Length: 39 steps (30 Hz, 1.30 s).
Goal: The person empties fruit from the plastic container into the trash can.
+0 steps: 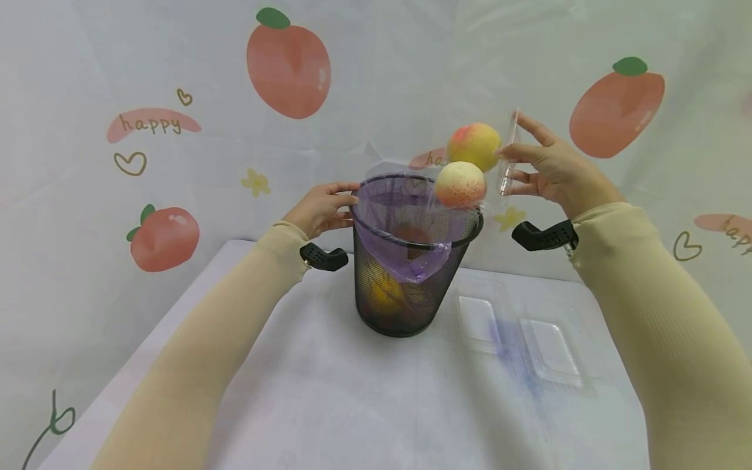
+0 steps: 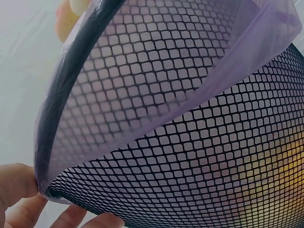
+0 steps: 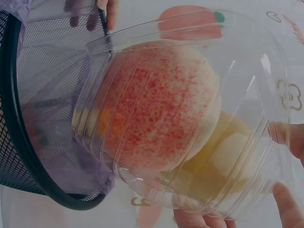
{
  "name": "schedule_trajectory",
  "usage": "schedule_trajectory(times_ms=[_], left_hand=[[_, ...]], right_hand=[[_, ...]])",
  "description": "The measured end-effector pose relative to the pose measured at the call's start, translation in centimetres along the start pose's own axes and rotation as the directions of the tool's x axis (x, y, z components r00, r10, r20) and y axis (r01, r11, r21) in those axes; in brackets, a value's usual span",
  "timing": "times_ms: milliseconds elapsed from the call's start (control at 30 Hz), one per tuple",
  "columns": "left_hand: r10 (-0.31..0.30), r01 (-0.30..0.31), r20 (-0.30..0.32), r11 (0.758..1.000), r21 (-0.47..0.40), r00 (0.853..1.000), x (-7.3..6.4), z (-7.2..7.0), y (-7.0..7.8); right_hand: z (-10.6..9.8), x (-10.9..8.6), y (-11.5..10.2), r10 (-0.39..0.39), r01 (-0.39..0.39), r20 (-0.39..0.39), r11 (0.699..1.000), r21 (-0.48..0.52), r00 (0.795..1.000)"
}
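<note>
A black mesh wastebasket point(image 1: 405, 313) stands at the middle of the table, lined with a purple plastic bag point(image 1: 405, 264). My left hand point(image 1: 322, 209) grips its rim at the left, thumb and fingers on either side of it. My right hand point(image 1: 552, 160) holds a clear plastic box point(image 3: 266, 61) tipped on its side at the right of the rim. Two peaches are with the box: a pale one speckled red point(image 1: 461, 186), close over the rim, and a yellow-pink one point(image 1: 474, 145) behind it. Through the mesh shows yellow fruit point(image 1: 384, 290), low in the wastebasket.
Clear plastic packaging point(image 1: 551, 352) lies on the table right of the wastebasket, by a blue-purple smear point(image 1: 517, 352). The white table point(image 1: 329, 398) runs back to a hanging cloth point(image 1: 376, 78) printed with peaches, hearts and flowers.
</note>
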<state>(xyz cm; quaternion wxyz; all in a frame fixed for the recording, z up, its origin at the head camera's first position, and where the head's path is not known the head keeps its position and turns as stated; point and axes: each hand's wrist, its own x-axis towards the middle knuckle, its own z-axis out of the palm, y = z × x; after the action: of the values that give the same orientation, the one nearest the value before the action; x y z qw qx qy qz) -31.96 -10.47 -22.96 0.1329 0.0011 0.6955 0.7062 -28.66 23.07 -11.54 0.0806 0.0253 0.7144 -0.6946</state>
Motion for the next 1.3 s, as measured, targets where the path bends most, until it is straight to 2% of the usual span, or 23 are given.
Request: schedule_trajectory(times_ms=[667, 1000, 1300], left_hand=[[-0.001, 0.001, -0.001, 1.0, -0.023, 1.0, 0.2, 0.0, -0.1], [0.003, -0.003, 0.004, 1.0, -0.025, 1.0, 0.1, 0.0, -0.1], [0.011, -0.011, 0.002, 1.0, -0.023, 1.0, 0.2, 0.0, -0.1]], right_hand=[[0.4, 0.3, -0.9, 0.012, -0.011, -0.007, 1.0, 0.021, 1.0], [1.0, 0.2, -1.1, 0.002, -0.003, -0.009, 0.999, -0.037, 1.0], [1.4, 0.3, -0.9, -0.021, 0.02, -0.002, 0.992, -0.127, 1.0]])
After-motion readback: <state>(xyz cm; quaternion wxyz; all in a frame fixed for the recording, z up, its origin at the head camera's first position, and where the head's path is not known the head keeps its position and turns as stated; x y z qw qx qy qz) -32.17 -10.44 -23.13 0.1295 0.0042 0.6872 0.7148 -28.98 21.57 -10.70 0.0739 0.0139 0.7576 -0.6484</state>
